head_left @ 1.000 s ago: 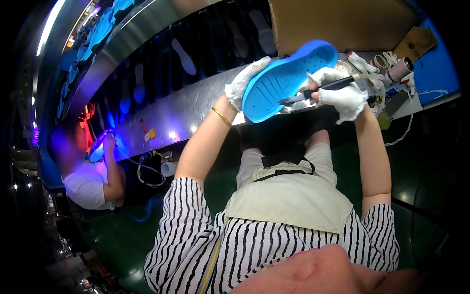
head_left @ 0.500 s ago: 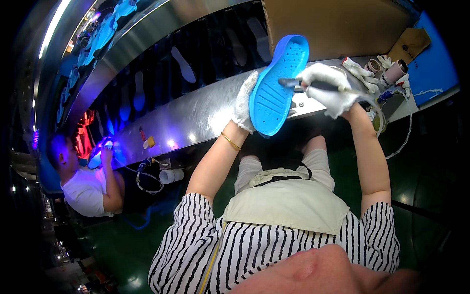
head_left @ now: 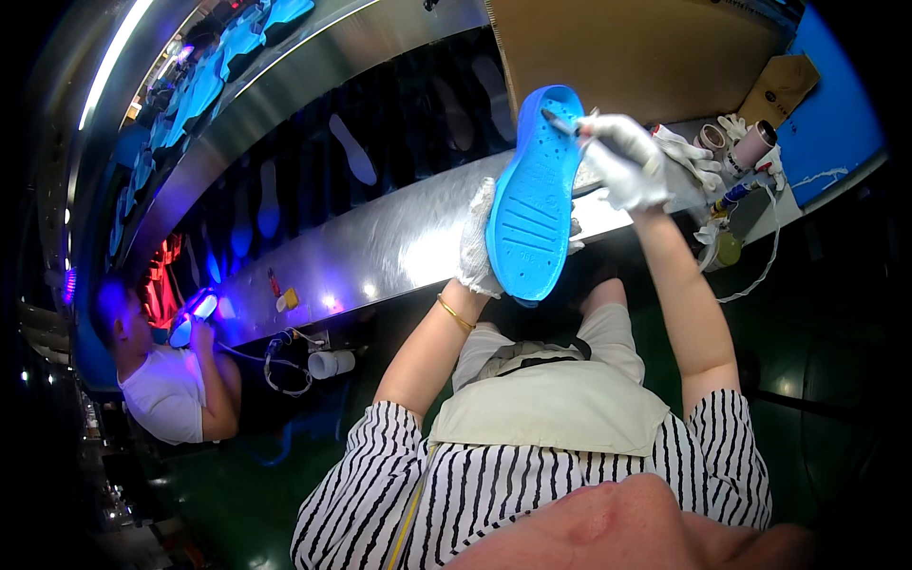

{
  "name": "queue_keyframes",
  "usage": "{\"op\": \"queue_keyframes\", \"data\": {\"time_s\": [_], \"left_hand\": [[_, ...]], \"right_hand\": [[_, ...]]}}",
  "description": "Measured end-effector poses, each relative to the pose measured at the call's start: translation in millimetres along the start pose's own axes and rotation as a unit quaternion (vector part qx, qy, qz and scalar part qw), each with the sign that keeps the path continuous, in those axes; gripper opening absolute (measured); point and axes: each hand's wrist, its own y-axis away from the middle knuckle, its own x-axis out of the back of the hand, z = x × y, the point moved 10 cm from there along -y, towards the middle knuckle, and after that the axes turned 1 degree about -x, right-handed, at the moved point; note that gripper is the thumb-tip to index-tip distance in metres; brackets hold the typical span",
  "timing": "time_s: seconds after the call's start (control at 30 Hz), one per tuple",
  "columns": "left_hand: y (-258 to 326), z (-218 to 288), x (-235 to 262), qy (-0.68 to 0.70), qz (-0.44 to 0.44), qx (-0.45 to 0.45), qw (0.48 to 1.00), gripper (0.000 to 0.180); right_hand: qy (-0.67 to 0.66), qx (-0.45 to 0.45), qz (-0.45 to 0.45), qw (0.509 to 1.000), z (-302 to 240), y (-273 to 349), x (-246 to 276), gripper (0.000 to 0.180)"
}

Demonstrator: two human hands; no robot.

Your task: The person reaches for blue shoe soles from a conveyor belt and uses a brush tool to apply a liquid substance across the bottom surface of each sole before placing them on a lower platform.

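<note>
I hold a blue shoe sole (head_left: pixel 534 204) upright in front of me, its tread side facing me. My left hand (head_left: pixel 477 242), in a white glove, grips its lower left edge. In my gloved right hand (head_left: pixel 622 161) is a thin dark pen-like tool (head_left: pixel 559 122), and its tip touches the top of the sole near the toe.
A shiny metal conveyor ledge (head_left: pixel 380 247) runs behind the sole, with dark soles on the belt beyond. Rolls of tape, gloves and a cable (head_left: pixel 736 152) lie at the right by a cardboard sheet (head_left: pixel 627 47). Another person (head_left: pixel 171 380) works at the left under violet light.
The sole has swung from lying tilted flat to standing upright and come a little lower. My right hand with the tool has moved to the sole's top end.
</note>
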Motion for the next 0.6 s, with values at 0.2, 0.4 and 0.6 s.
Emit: {"op": "queue_keyframes", "data": {"time_s": [0.2, 0.4, 0.6], "left_hand": [[4.3, 29.2, 38.1, 0.008, 0.022, -0.079, 0.997, 0.070], [9.4, 4.1, 15.1, 0.026, -0.014, -0.040, 0.999, 0.079], [14.2, -12.0, -3.9, 0.011, -0.035, -0.017, 0.999, 0.079]], "right_hand": [[0.071, 0.023, -0.202, 0.977, -61.0, 61.7, -73.7, 0.018], [-0.045, -0.126, -0.021, 0.991, -21.5, 29.1, -20.8, 0.012], [0.216, 0.150, -0.049, 0.964, -64.7, 5.8, -39.3, 0.017]]}}
